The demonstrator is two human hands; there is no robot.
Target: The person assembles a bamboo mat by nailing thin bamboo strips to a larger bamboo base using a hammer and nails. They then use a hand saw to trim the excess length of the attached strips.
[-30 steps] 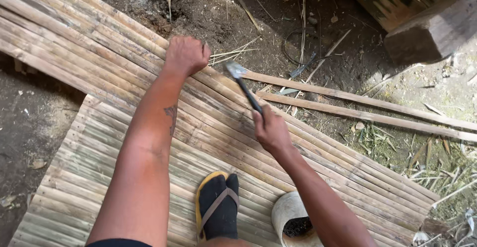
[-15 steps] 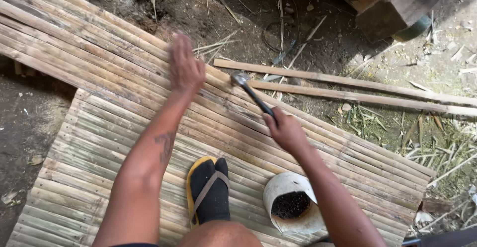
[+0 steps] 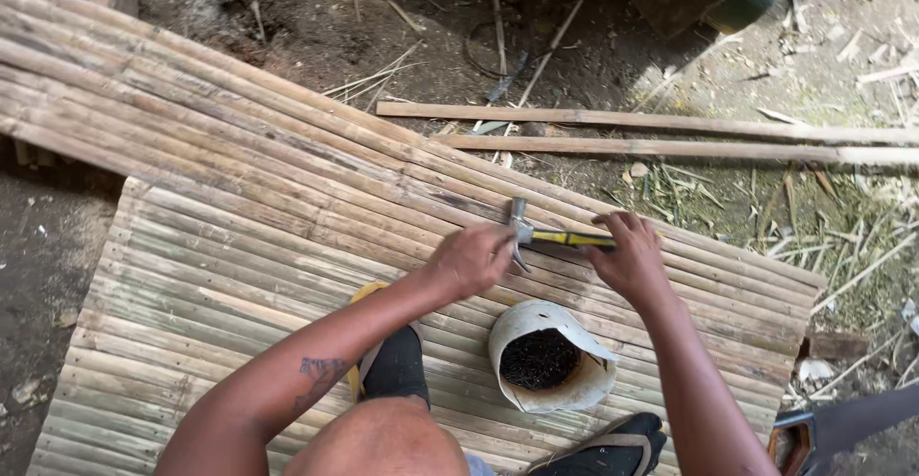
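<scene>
My right hand (image 3: 629,259) grips the yellow-and-black handle of a claw hammer (image 3: 544,235), whose metal head lies just above the bamboo slat panel (image 3: 239,246). My left hand (image 3: 472,260) is curled with fingers pinched right beside the hammer head, touching the slats; anything small between its fingers is too small to see. A cut white container (image 3: 549,354) holding dark small pieces stands on the panel just below both hands. My feet in black socks and sandals (image 3: 392,361) rest on the panel.
Two long bamboo strips (image 3: 670,136) lie on the dirt beyond the panel. Loose splinters and scraps litter the ground at right. A saw with an orange-black handle (image 3: 814,433) lies at the lower right. Wooden blocks stand at the top right.
My left hand has pulled back from the far slats to the hammer head. My right hand has lowered the hammer toward the panel, and the view has shifted so the container sits in the middle.
</scene>
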